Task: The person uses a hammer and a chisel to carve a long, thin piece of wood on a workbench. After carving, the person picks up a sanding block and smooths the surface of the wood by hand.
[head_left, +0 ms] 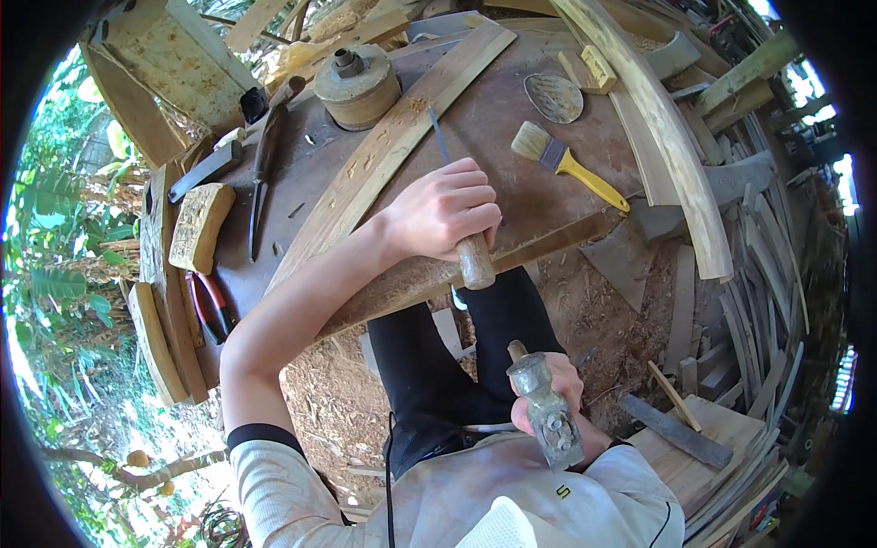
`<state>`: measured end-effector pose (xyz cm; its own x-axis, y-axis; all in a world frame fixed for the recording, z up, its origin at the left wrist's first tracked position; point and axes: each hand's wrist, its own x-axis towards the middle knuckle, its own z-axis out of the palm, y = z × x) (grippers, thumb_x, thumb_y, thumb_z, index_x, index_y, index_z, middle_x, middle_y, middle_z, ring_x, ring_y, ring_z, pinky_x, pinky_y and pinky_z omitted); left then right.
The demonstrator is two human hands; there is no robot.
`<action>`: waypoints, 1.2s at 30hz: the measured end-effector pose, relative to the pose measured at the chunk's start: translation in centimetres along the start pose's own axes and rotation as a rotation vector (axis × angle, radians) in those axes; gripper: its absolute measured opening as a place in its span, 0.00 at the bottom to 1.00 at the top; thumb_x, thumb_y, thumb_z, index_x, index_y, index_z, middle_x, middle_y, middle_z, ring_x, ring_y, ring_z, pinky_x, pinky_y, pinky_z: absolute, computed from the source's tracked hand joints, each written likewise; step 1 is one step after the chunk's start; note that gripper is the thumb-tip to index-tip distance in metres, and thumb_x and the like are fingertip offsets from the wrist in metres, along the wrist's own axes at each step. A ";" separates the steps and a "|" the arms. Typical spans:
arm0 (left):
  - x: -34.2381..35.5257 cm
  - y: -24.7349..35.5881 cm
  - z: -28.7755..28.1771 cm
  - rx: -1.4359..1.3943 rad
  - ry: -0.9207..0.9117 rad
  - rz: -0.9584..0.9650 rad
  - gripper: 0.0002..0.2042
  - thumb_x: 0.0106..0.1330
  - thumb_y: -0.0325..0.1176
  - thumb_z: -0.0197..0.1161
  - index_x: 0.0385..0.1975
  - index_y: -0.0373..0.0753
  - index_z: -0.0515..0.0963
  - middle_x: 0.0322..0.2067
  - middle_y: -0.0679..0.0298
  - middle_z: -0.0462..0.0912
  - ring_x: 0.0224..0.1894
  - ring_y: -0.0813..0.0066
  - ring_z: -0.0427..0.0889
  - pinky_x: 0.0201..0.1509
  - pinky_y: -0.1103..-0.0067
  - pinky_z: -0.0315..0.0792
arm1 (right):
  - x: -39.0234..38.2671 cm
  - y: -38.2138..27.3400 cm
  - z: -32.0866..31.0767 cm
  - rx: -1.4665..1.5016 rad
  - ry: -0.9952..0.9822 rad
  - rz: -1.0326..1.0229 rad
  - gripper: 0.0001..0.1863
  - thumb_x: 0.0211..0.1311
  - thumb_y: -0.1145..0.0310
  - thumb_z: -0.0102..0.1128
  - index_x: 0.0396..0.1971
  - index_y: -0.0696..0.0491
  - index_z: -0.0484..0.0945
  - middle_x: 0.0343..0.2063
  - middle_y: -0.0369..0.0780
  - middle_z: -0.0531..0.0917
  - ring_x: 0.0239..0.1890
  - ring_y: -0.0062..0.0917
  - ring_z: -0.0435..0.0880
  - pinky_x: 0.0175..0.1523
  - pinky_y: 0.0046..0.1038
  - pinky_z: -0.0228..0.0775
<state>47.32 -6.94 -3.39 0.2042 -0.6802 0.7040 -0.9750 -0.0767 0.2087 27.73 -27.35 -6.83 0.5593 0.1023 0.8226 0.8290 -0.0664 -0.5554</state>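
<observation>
My left hand (452, 205) is wrapped round a chisel's wooden handle (476, 266), its long narrow blade (442, 140) reaching to a small chipped spot on a pale plank (365, 173) that lies diagonally on the worn brown bench (498, 64). Several chipped hollows mark the plank. Low at my right side, my right hand (565, 384) grips a hammer with a worn metal head (548, 411), held over my lap, away from the bench. A yellow paintbrush (585, 178) lies right of my left hand. A round pot (356, 87) stands left of the plank's far part.
An oval disc (553, 98), red-handled pliers (217, 301), a long knife-like tool (260, 183) and wooden blocks (201, 219) lie on the bench. A long pale curved timber (690, 183) and stacked strips (758, 256) crowd the right. Shavings cover the ground (320, 402). Foliage fills the left edge.
</observation>
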 end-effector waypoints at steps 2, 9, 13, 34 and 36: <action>0.0 0.0 0.1 0.002 -0.004 0.000 0.13 0.54 0.28 0.72 0.20 0.44 0.70 0.21 0.68 0.69 0.26 0.67 0.72 0.34 0.71 0.67 | -0.2 0.0 -0.2 -0.026 -0.019 0.009 0.26 0.67 0.48 0.63 0.32 0.59 0.70 0.14 0.36 0.76 0.10 0.24 0.74 0.15 0.26 0.62; -0.3 -0.1 0.0 0.000 -0.010 -0.015 0.12 0.48 0.30 0.72 0.21 0.44 0.72 0.22 0.68 0.70 0.27 0.67 0.73 0.36 0.71 0.68 | -0.4 -0.1 -0.1 -0.027 -0.033 0.109 0.25 0.67 0.49 0.63 0.29 0.59 0.70 0.13 0.38 0.75 0.11 0.25 0.74 0.14 0.26 0.61; 0.0 -0.1 0.0 -0.018 -0.007 -0.020 0.12 0.49 0.29 0.72 0.20 0.44 0.71 0.22 0.68 0.70 0.27 0.67 0.73 0.36 0.72 0.68 | -1.0 0.6 0.2 0.053 0.037 0.021 0.22 0.69 0.53 0.61 0.25 0.57 0.72 0.16 0.38 0.76 0.14 0.28 0.76 0.17 0.29 0.64; 0.0 -0.7 -0.7 0.075 0.086 -0.063 0.13 0.54 0.24 0.69 0.18 0.43 0.69 0.19 0.66 0.68 0.25 0.65 0.72 0.34 0.71 0.67 | -1.3 0.8 0.4 -0.264 -0.191 0.465 0.10 0.67 0.63 0.61 0.31 0.54 0.80 0.28 0.42 0.83 0.25 0.37 0.82 0.28 0.33 0.71; -0.1 -0.7 -0.8 0.063 0.057 -0.067 0.13 0.55 0.24 0.69 0.18 0.43 0.70 0.20 0.67 0.69 0.25 0.65 0.72 0.35 0.71 0.67 | -1.6 0.8 0.3 -0.199 -0.162 0.428 0.12 0.69 0.62 0.60 0.30 0.54 0.79 0.27 0.41 0.83 0.24 0.34 0.82 0.28 0.31 0.71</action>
<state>48.02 -6.22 -3.07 0.2717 -0.6294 0.7280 -0.9623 -0.1675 0.2144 27.46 -27.25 -8.64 0.8550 0.1762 0.4878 0.5183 -0.3227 -0.7920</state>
